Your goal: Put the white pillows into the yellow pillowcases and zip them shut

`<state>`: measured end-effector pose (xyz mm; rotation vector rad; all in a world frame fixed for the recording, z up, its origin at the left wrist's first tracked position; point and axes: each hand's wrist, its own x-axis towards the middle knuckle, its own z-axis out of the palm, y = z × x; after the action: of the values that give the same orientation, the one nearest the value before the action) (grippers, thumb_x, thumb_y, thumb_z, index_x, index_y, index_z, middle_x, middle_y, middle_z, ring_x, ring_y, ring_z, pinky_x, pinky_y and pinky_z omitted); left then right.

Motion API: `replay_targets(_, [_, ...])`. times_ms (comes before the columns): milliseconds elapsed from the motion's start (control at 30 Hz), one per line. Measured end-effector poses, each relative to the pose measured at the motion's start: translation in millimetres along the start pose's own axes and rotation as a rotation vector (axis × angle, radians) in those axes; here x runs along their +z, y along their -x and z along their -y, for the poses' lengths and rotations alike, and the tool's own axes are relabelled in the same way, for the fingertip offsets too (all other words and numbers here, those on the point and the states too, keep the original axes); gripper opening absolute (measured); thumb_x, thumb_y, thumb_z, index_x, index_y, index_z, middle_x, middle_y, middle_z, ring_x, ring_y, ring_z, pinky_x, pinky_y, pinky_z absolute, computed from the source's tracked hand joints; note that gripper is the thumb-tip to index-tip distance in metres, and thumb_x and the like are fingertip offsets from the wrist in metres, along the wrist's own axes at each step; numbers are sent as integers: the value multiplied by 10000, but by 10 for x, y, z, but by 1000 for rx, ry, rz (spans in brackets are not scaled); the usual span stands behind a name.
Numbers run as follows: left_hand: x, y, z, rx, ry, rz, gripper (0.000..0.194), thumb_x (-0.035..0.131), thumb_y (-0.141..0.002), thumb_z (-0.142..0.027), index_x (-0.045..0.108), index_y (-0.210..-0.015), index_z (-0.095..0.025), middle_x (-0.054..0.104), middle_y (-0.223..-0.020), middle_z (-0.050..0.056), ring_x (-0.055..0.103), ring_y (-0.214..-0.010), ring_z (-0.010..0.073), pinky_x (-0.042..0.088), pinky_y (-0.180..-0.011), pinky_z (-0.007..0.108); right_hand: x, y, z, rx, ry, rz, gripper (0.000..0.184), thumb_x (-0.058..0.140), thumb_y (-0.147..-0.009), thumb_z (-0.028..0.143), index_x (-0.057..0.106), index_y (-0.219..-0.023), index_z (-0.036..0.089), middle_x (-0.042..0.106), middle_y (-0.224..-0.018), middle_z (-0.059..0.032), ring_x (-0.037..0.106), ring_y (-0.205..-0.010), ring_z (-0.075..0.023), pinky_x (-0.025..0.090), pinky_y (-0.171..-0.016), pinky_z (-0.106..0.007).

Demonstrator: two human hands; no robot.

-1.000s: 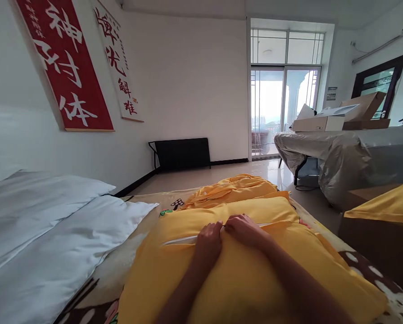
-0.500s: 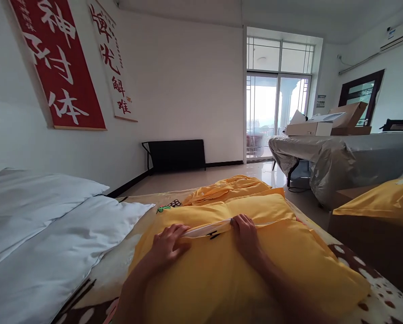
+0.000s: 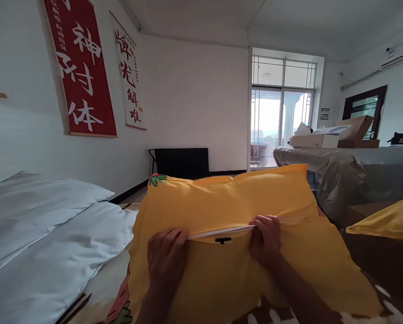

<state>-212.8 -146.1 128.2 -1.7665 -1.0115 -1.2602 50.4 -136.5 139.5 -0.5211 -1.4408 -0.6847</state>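
Observation:
A yellow pillow (image 3: 201, 274) in a printed case is in front of me, tilted up from the bed with its far edge raised. Across its middle runs a slit in the pillowcase, where a thin white strip (image 3: 221, 232) shows; whether it is a zip or the filling I cannot tell. My left hand (image 3: 167, 254) grips the fabric at the slit's left end, fingers curled over the edge. At the right end, my right hand (image 3: 266, 237) pinches the same edge. A small black mark (image 3: 223, 240) is printed between them.
White pillows (image 3: 62, 243) lie to the left on the patterned blanket (image 3: 110, 274). On the right, another yellow cloth (image 3: 387, 218) rests over a brown box-like surface. Behind stands a plastic-covered table (image 3: 339, 166) with opened cardboard boxes (image 3: 316, 140). A black folded panel (image 3: 183, 162) leans against the wall.
Both hands have lifted the pillow; its far edge has risen and now hides the yellow cloth behind it. The slit has narrowed to a thinner white line. The view has tilted up slightly.

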Motion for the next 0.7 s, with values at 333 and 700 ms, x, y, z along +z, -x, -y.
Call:
replay_targets(333, [587,343,-35,-85,179,283,201,372,-914,-176,567,-874,-194,608,-838,72,510,-830,193,422,-792,335,117,772,-346,238,-86,259,197,360,-906,89,514,-923,210,550,-783,-50,477,-749,-179,402,-688,-327])
replay_targets(700, [422,130,-92,-48,289,492,175,351,-842,-128,418,-694,-194,476,-706,21,419,-705,177,360,-660,305,-135,416,-460,422,-428,703,130,428,-887,161,507,-791,198,504,-755,-27,461,-752,-165,371,-665,-284])
